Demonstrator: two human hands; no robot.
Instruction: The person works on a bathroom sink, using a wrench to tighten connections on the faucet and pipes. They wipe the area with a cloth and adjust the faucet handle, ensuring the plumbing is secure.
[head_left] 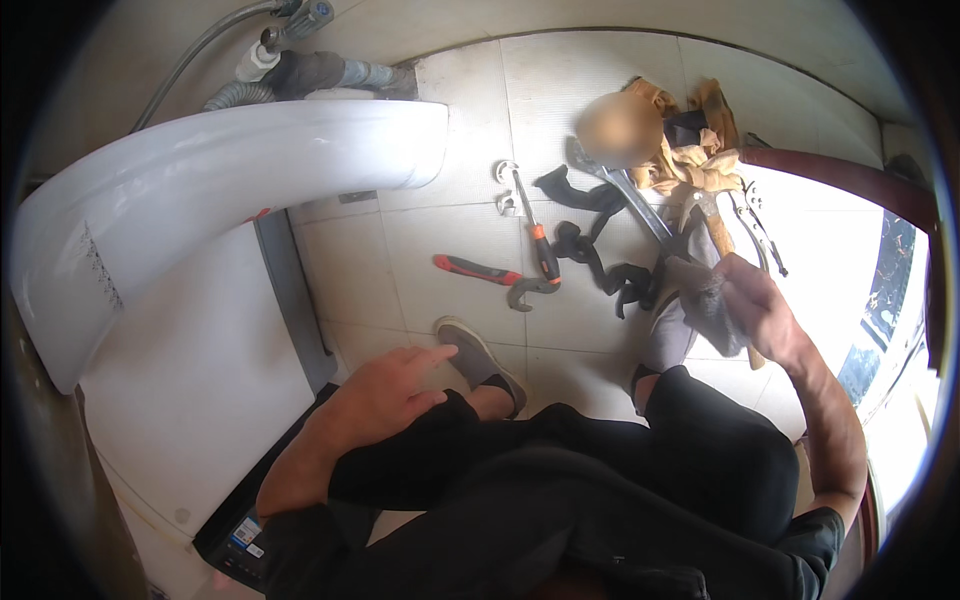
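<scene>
In my right hand a crumpled grey cloth is pinched, hanging above my right shoe. My left hand hovers over my left knee, index finger stretched out and thumb apart, with nothing in it. On the tiled floor ahead lie a red-and-black wrench with a hooked jaw and another hooked wrench with an orange-and-black handle. A crumpled black strap lies to their right. Beyond the cloth are a large metal wrench and a hammer with a wooden handle, partly hidden by the cloth and hand.
A white ceramic basin curves across the left, above a white panel. Behind it run a grey pipe and a braided hose. A tan tool bag or gloves lie far right beside a blurred round patch. Pliers lie nearby.
</scene>
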